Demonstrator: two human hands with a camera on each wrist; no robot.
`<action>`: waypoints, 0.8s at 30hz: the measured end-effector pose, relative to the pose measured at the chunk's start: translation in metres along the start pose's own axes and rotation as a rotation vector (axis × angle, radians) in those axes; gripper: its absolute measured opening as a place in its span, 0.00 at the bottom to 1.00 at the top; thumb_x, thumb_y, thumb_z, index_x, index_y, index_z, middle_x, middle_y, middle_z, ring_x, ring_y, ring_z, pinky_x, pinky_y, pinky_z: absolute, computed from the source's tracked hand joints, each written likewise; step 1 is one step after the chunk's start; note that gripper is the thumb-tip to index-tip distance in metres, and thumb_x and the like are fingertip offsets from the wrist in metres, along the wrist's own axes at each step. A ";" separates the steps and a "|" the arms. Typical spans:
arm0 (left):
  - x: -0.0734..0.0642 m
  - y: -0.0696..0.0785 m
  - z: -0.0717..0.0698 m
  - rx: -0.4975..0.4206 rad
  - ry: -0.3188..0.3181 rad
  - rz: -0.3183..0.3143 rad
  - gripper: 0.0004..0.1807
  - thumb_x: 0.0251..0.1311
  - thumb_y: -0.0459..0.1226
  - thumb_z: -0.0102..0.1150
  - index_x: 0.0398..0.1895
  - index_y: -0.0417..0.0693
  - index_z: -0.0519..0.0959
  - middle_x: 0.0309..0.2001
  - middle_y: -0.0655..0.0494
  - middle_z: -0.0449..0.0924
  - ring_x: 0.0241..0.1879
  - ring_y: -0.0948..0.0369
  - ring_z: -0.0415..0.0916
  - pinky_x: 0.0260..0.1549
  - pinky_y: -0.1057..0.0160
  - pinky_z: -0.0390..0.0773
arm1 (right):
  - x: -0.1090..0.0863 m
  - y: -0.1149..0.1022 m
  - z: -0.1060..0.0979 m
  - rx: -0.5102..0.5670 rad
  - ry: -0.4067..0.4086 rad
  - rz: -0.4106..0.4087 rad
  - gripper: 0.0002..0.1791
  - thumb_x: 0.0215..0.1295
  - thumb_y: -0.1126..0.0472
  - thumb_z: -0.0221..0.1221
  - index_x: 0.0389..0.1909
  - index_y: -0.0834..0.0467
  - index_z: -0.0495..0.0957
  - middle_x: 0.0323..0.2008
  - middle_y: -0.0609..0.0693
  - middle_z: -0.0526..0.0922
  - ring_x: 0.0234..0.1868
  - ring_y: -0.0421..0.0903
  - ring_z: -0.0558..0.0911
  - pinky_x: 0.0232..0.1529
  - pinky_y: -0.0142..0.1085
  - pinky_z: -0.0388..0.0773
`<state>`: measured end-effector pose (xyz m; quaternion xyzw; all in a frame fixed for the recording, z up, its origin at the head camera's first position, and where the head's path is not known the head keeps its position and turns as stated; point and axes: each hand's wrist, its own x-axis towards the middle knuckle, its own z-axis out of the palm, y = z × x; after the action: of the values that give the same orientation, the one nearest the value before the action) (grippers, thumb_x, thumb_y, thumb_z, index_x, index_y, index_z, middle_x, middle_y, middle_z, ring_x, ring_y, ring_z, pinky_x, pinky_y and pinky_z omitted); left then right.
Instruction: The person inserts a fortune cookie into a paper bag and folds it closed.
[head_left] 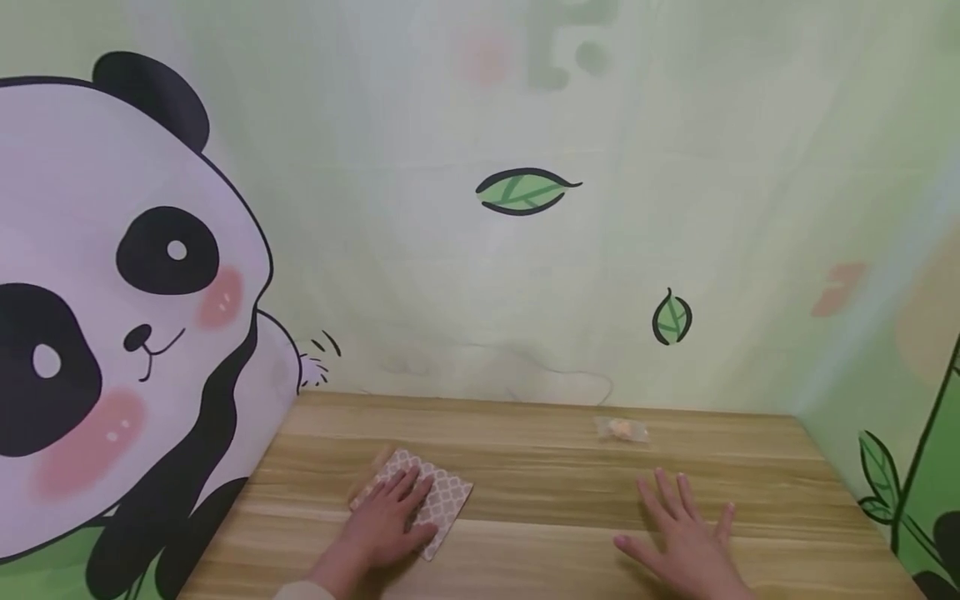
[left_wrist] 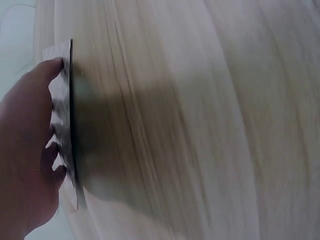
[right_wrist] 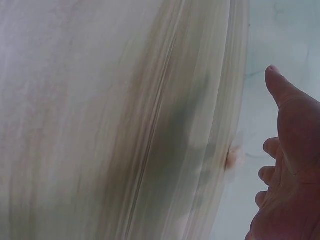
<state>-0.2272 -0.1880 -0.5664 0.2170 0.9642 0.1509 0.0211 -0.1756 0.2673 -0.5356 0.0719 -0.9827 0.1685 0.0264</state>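
Observation:
A thin, flat square (head_left: 447, 500) with a beige and white lattice pattern lies at the left of the wooden table. My left hand (head_left: 390, 517) rests on top of it, fingers spread and palm down. In the left wrist view the square (left_wrist: 61, 95) appears edge-on, with a dark rim, and the fingertips of the left hand (left_wrist: 30, 145) press against its face. My right hand (head_left: 686, 537) is over the right part of the table, its fingers spread and holding nothing. The right wrist view shows that hand (right_wrist: 300, 155) with the thumb stretched out, above the tabletop.
A small clear packet (head_left: 622, 429) with something orange inside lies near the table's back edge, beyond the right hand. The wood-grain table (head_left: 540, 483) meets a pale green cloth backdrop (head_left: 420, 275) printed with a panda (head_left: 82, 208) and leaves.

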 end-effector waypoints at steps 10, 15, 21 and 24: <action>-0.006 -0.020 -0.011 0.005 -0.067 0.076 0.40 0.70 0.56 0.62 0.80 0.47 0.70 0.81 0.39 0.61 0.79 0.34 0.58 0.74 0.31 0.62 | 0.001 0.002 0.002 0.023 -0.004 0.010 0.54 0.66 0.26 0.62 0.81 0.58 0.64 0.82 0.68 0.55 0.80 0.77 0.50 0.61 0.90 0.28; -0.011 -0.019 -0.015 0.005 -0.068 0.084 0.38 0.71 0.56 0.62 0.78 0.48 0.73 0.81 0.39 0.62 0.77 0.33 0.60 0.70 0.28 0.66 | 0.004 0.001 0.002 0.041 0.016 -0.006 0.54 0.65 0.27 0.64 0.81 0.59 0.65 0.82 0.68 0.55 0.80 0.77 0.51 0.60 0.91 0.28; -0.011 -0.017 -0.015 -0.003 -0.077 0.087 0.37 0.71 0.56 0.61 0.78 0.49 0.73 0.81 0.40 0.63 0.78 0.34 0.61 0.69 0.28 0.68 | 0.008 -0.001 0.004 0.049 -0.001 -0.005 0.54 0.65 0.27 0.64 0.81 0.59 0.65 0.82 0.69 0.55 0.80 0.78 0.50 0.59 0.91 0.28; -0.010 -0.019 -0.017 0.027 -0.080 0.112 0.35 0.73 0.54 0.60 0.78 0.49 0.73 0.80 0.40 0.64 0.77 0.35 0.62 0.71 0.31 0.68 | 0.011 -0.003 0.005 0.044 -0.011 -0.004 0.55 0.65 0.26 0.64 0.81 0.59 0.65 0.82 0.69 0.55 0.80 0.78 0.49 0.59 0.91 0.29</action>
<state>-0.2279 -0.2127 -0.5563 0.2768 0.9509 0.1300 0.0481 -0.1865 0.2617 -0.5388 0.0752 -0.9788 0.1896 0.0196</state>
